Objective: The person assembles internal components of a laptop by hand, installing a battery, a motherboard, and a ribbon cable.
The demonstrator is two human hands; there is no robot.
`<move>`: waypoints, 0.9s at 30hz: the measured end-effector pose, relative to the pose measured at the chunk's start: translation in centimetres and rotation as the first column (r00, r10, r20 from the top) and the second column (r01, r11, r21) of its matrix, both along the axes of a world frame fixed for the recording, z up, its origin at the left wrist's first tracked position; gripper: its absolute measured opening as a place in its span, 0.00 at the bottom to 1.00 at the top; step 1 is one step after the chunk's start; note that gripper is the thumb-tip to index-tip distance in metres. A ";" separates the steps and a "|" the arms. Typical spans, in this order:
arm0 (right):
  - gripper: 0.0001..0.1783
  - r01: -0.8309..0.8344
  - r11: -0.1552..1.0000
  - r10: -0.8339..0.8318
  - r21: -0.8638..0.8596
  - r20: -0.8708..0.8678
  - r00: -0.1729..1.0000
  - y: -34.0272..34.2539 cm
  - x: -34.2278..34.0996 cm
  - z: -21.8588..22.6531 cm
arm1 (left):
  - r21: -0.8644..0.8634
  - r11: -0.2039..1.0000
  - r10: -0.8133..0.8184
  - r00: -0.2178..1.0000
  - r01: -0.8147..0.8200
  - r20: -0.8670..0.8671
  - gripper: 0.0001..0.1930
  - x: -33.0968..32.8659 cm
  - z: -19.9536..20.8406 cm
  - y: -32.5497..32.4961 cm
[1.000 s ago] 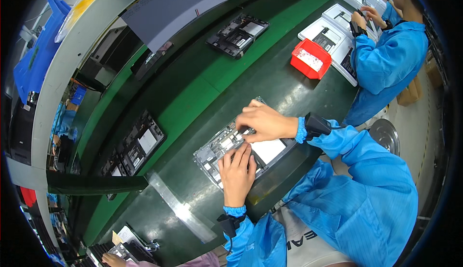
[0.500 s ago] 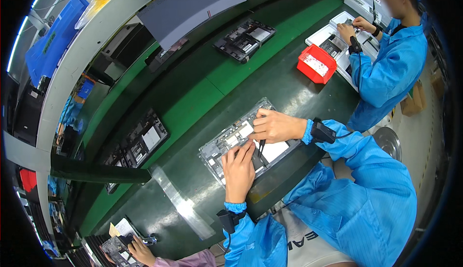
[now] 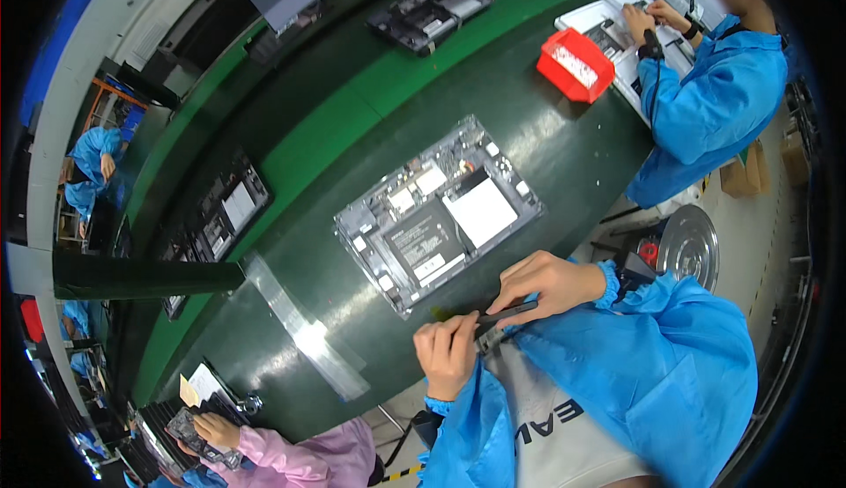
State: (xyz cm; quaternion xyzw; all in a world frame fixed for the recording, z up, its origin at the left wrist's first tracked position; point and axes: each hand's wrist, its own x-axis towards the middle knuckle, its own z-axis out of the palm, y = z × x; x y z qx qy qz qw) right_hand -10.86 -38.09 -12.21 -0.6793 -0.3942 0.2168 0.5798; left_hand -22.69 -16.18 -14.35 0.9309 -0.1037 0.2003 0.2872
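Both my hands are drawn back over the bench's near edge, in front of an opened laptop base. Its black battery, exposed boards and white rectangular panel face up. Between my hands is a slender black tool that looks like tweezers. My right hand is closed with its fingers pinching the tool from above. My left hand has its fingers curled, thumb and fingertips at the tool's left end. What lies inside the left fingers is partly hidden.
A red bin stands at the right, near a co-worker in blue handling parts over white trays. More opened laptop bases lie on the green strip. Clear tape crosses the bench. At lower left, a pink-sleeved person holds a device.
Both my hands have left the laptop base and pulled back toward my body with the black tool. The view has shifted, and the laptop base is now fully uncovered.
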 end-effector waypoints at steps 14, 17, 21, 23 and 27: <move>0.11 0.415 0.903 -0.429 -0.114 -0.150 0.891 4.2 -4.5 -7.5 | 0.224 0.974 0.073 0.967 -0.017 -0.244 0.21 -3.9 -3.6 0.1; 0.11 0.404 0.913 -0.408 -0.060 -0.073 0.910 4.7 -4.4 -7.8 | 0.216 0.976 0.061 0.957 0.001 -0.283 0.20 -3.6 -3.0 0.0; 0.10 0.359 0.932 -0.359 -0.040 0.013 0.933 4.9 -4.0 -7.3 | 0.209 0.978 0.054 0.947 0.014 -0.318 0.19 -3.1 -2.4 -0.4; 0.12 0.345 0.937 -0.341 -0.054 0.074 0.937 5.0 -3.8 -6.3 | 0.213 0.977 0.055 0.943 0.017 -0.328 0.19 -2.9 -2.0 -0.6; 0.16 0.296 0.951 -0.310 0.092 0.270 0.912 5.1 -3.7 -6.1 | 0.230 0.973 0.063 0.928 0.025 -0.367 0.18 -2.5 -1.5 -0.5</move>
